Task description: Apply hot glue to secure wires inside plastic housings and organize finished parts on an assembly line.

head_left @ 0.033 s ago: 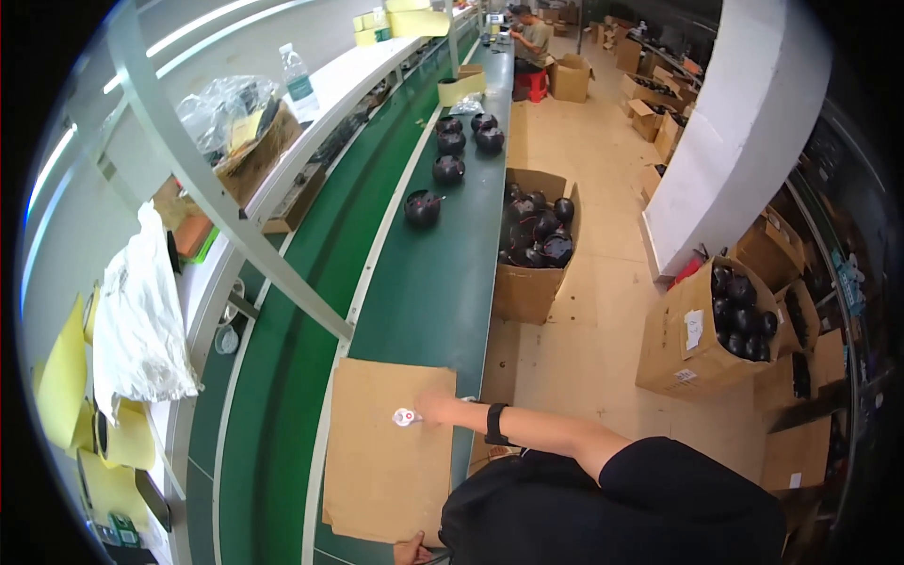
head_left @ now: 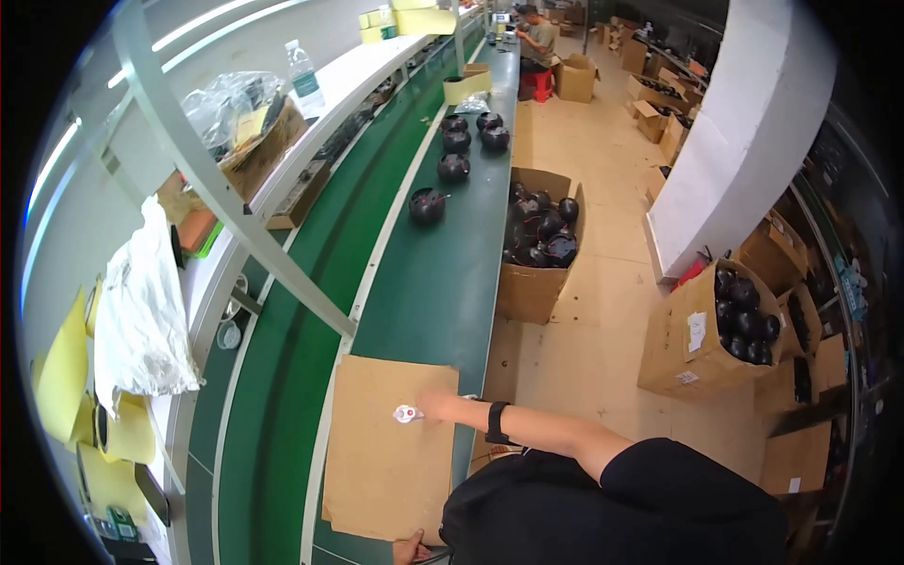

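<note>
A brown cardboard sheet (head_left: 381,471) lies flat on the green workbench. Over its upper right part is my right hand (head_left: 435,405), blurred, with its fingers closed round a small white tool with a red spot (head_left: 408,414); the kind of tool does not show clearly. A black band (head_left: 497,424) circles my right forearm. Down at the sheet's near edge is my left hand (head_left: 410,548), fingers curled and partly cut off by the picture's lower rim. A dark cable (head_left: 435,557) runs beside it; what the left fingers grip is hidden.
Several round black shells (head_left: 427,207) stand farther along the bench (head_left: 405,306). An open carton (head_left: 527,294) of similar shells stands at its right side, another carton (head_left: 673,353) by the white pillar (head_left: 730,141). A slanting metal post (head_left: 235,221) rises left. One person (head_left: 537,42) sits far off.
The view has shifted very slightly. Both hands, the white tool and the cardboard sheet keep their places relative to one another.
</note>
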`<state>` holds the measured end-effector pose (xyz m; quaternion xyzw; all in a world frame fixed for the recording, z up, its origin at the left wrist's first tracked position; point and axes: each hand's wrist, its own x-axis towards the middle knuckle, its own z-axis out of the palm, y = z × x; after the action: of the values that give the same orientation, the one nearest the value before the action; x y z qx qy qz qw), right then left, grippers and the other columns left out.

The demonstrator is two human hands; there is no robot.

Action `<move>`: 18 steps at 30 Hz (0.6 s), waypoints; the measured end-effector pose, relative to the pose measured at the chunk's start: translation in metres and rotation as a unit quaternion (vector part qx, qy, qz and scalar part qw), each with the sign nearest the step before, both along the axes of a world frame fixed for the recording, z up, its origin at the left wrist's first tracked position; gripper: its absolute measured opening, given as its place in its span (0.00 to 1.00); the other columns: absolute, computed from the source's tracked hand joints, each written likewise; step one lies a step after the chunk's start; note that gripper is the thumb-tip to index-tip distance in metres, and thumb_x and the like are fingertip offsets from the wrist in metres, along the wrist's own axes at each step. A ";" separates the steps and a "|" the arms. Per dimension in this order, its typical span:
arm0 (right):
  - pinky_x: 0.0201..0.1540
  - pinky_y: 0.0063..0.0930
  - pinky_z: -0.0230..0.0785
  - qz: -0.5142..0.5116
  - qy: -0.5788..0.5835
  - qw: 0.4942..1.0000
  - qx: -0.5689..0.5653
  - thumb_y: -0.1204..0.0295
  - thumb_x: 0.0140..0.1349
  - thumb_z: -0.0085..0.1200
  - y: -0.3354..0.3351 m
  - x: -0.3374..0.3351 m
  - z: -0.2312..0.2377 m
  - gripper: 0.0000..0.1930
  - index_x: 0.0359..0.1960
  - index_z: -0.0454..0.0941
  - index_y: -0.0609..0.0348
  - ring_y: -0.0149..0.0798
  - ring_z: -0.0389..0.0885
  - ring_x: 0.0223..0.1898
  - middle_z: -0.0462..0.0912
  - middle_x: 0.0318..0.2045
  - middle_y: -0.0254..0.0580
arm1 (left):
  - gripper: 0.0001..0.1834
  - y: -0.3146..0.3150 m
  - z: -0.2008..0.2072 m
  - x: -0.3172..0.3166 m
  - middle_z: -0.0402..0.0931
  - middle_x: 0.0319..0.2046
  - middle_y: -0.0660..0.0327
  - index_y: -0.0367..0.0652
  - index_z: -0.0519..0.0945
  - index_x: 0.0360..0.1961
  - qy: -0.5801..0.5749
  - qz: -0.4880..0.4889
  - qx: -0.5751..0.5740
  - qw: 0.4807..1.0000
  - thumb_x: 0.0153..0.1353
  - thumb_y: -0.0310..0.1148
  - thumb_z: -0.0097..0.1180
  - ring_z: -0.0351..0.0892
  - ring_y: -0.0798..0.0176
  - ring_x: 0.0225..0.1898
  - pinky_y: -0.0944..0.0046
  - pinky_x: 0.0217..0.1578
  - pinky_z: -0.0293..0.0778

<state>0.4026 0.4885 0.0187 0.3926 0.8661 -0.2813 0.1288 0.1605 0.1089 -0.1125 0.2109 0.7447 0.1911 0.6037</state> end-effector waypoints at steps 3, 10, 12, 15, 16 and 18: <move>0.42 0.44 0.80 -0.007 0.002 1.000 0.017 0.70 0.41 0.65 -0.001 -0.006 -0.003 0.15 0.34 0.88 0.57 0.50 0.87 0.40 0.87 0.34 0.49 | 0.30 -0.018 0.004 0.002 0.83 0.20 0.52 0.34 0.83 0.18 0.003 0.046 -0.064 0.997 0.60 0.55 0.65 0.82 0.61 0.18 0.65 0.21 0.78; 0.26 0.37 0.82 -0.119 0.010 0.985 -0.128 0.60 0.47 0.64 0.025 0.024 0.014 0.17 0.30 0.84 0.65 0.47 0.87 0.22 0.86 0.24 0.50 | 0.33 0.007 0.014 0.008 0.79 0.13 0.53 0.36 0.80 0.12 0.039 0.005 -0.045 0.998 0.57 0.57 0.67 0.78 0.62 0.12 0.64 0.15 0.73; 0.23 0.32 0.82 -0.140 0.035 0.977 -0.156 0.63 0.51 0.62 0.028 0.031 0.028 0.16 0.30 0.83 0.67 0.42 0.86 0.19 0.86 0.24 0.46 | 0.34 0.004 0.015 0.013 0.79 0.13 0.53 0.34 0.80 0.12 0.053 0.051 -0.022 0.997 0.54 0.58 0.69 0.77 0.63 0.12 0.65 0.14 0.73; 0.23 0.32 0.82 -0.167 0.037 0.968 -0.183 0.63 0.52 0.61 0.032 0.043 0.046 0.16 0.31 0.84 0.68 0.42 0.86 0.19 0.86 0.23 0.46 | 0.34 0.004 0.016 0.014 0.79 0.13 0.53 0.33 0.80 0.13 0.060 0.068 -0.032 0.995 0.52 0.58 0.70 0.77 0.63 0.11 0.66 0.14 0.72; 0.23 0.32 0.82 -0.196 0.041 0.963 -0.179 0.64 0.52 0.61 0.036 0.044 0.048 0.16 0.31 0.84 0.69 0.41 0.86 0.19 0.86 0.23 0.46 | 0.34 0.004 0.018 0.015 0.79 0.13 0.53 0.33 0.80 0.13 0.055 0.075 -0.036 0.995 0.52 0.58 0.70 0.77 0.63 0.11 0.66 0.14 0.72; 0.24 0.32 0.82 -0.183 0.025 0.969 -0.162 0.64 0.52 0.61 0.039 0.044 0.050 0.16 0.30 0.84 0.69 0.42 0.86 0.19 0.86 0.23 0.46 | 0.35 0.001 0.021 0.016 0.79 0.14 0.53 0.33 0.80 0.13 0.044 0.088 -0.027 0.995 0.51 0.59 0.71 0.77 0.63 0.11 0.67 0.13 0.72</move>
<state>0.4462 0.5276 0.0687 0.5111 0.7251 -0.4468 0.1151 0.1768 0.1103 -0.0916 0.1359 0.7910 0.2137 0.5570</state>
